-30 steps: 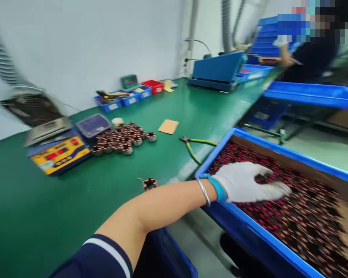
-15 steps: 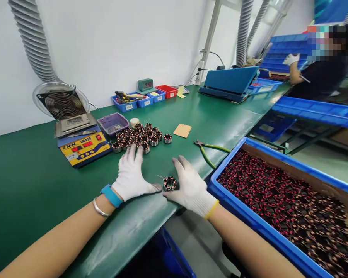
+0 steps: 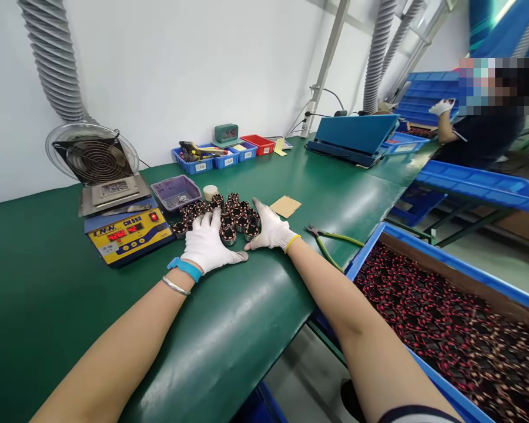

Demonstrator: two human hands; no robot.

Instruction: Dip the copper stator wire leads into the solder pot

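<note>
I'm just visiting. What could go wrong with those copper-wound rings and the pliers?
The copper-wound rings crowd together by the left hand and right hand, so a push might jostle them.

The pliers lie near the table edge, beside the right forearm; a sweep could knock them off.

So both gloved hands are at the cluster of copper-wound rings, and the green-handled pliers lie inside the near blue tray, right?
Not quite: the head view shows the pliers lying on the green table, beside the near blue tray. The left hand and right hand are indeed at the cluster of rings.
</note>
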